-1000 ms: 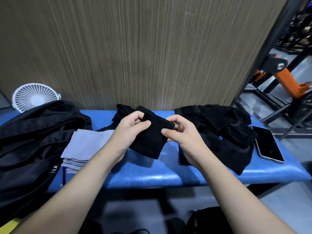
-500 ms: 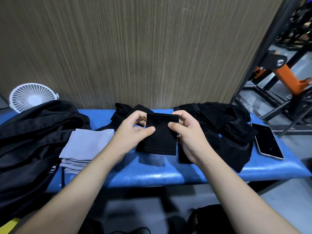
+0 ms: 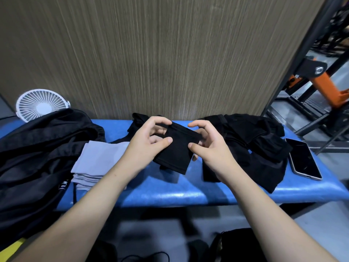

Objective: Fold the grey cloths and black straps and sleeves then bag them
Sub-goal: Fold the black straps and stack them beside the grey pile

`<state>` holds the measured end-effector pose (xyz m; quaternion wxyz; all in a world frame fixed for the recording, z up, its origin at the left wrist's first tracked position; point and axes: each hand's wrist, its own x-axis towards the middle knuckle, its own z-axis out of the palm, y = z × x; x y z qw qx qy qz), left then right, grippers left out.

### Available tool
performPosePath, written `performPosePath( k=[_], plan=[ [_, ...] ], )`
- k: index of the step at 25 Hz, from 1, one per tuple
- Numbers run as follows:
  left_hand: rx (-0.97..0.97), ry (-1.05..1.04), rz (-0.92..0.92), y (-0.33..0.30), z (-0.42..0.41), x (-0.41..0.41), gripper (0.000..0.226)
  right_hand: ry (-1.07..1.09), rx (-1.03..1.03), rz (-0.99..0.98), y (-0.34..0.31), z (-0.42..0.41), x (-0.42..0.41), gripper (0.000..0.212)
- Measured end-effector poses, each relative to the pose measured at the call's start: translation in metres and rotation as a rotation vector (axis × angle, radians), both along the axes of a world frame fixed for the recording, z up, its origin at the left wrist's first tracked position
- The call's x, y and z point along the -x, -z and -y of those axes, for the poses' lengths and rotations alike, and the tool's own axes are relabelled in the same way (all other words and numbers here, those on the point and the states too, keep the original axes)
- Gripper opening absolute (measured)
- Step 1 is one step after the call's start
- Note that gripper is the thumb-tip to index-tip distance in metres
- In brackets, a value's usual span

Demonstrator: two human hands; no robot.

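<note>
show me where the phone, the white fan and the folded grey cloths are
phone [image 3: 304, 161], head view, middle of its dark screen
white fan [image 3: 42, 104], head view, centre of its round grille
folded grey cloths [image 3: 98, 160], head view, flat top of the stack

Black sleeve [image 3: 176, 150]; grey cloths [image 3: 98, 159]; blue bench [image 3: 170, 191]; white fan [image 3: 40, 104].

A brown wall panel [image 3: 151, 53] with fine vertical grain (wood-look, matte) fills the far side. Against it stands a blue padded tabletop [image 3: 170, 193], glossy along its near edge. Below lies a grey floor [image 3: 311, 210]. At far right, dark metal frame bars [image 3: 294, 59] rise beside an orange machine part [image 3: 328, 91]. A white round fan [image 3: 40, 104] sits far left.
</note>
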<state>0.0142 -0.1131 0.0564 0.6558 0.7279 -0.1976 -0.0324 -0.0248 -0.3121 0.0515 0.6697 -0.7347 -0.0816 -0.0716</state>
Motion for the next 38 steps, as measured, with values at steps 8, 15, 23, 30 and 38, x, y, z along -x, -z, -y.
performPosePath(
  k=[8,15,23,30,38],
  plan=[
    [-0.083,-0.027,0.135,-0.006,-0.009,0.0,0.033,-0.009,0.269,0.011,0.007,-0.002,0.0,0.044],
    [-0.183,0.027,0.243,-0.005,-0.009,0.003,0.03,0.073,0.362,0.175,0.009,-0.01,-0.001,0.028],
    [-0.223,-0.283,0.094,0.008,0.0,0.001,0.028,0.381,0.539,0.407,0.012,-0.013,0.0,0.019],
    [0.155,-0.017,-0.536,-0.006,0.004,0.006,0.038,0.318,0.973,0.659,0.02,-0.028,-0.002,0.017],
    [0.119,-0.135,-0.366,0.0,-0.003,0.003,0.028,0.039,0.531,0.393,0.024,-0.022,-0.002,0.024]
  ],
)
